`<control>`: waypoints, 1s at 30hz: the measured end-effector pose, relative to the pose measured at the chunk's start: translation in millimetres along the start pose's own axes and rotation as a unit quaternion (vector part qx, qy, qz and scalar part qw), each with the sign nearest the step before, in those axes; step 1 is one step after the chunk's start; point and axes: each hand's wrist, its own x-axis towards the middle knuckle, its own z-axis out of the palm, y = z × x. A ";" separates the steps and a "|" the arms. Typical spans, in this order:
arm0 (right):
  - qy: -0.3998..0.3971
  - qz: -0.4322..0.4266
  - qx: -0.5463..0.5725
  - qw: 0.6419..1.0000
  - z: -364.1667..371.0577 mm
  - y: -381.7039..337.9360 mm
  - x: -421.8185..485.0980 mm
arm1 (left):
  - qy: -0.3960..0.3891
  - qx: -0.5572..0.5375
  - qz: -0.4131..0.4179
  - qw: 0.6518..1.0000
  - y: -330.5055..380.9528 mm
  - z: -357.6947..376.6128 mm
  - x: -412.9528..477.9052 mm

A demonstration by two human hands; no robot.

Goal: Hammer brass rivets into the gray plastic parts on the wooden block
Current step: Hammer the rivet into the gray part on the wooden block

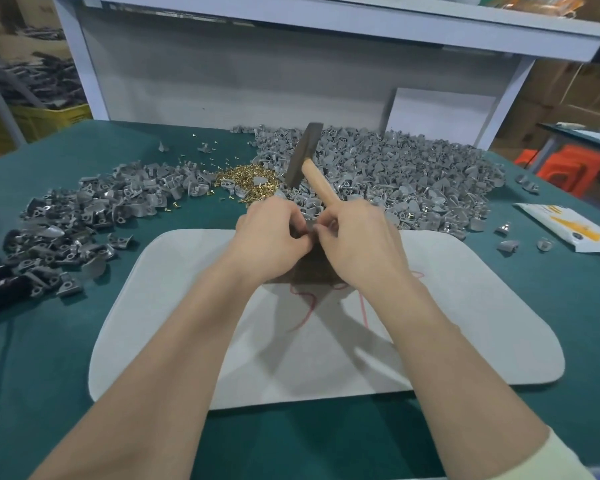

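Over the wooden block [309, 271]: we hold a small gray part [311, 227] between the tips of both hands; we cannot tell if it touches the block
wooden block spot: it is dark brown and sits at the far edge of the white mat [465, 306], partly hidden under our wrists
left hand [274, 237]: our fingers are curled in and the tips pinch the small gray part
right hand [357, 237]: our fingers are curled round the handle of the hammer [305, 150], and the tips also touch the small gray part
hammer: its dark metal head is up in the air and tilted; the pale wooden handle runs down into our right hand
brass rivets [246, 178]: we see a shiny heap on the green table [49, 375], just behind our left hand
big gray heap [413, 174]: lots of gray plastic parts lie behind and to the right of our right hand
left gray heap [84, 220]: more gray parts lie well to the left of the mat
red thread [305, 306]: it lies in loops on the mat between our arms
white packet [568, 230]: it lies flat near the right edge of the table
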 end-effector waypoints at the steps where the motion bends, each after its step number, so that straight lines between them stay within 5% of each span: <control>1: 0.001 0.001 -0.004 1.000 0.1 -0.8 0.0 | 0.001 -0.001 0.001 1.000 0.2 0.4 0.3; 16: -0.038 0.033 0.022 0.998 -3.7 -0.8 3.3 | 0.010 -0.008 -0.005 1.000 -0.1 1.5 -1.4; 23: 0.030 -0.031 0.191 0.981 -25.4 23.8 -1.4 | 0.041 0.021 -0.048 0.998 -4.3 -6.1 -0.5; 30: 0.009 -0.059 0.078 0.995 -43.4 26.3 -8.1 | 0.054 0.007 -0.100 0.994 -6.1 -8.2 1.4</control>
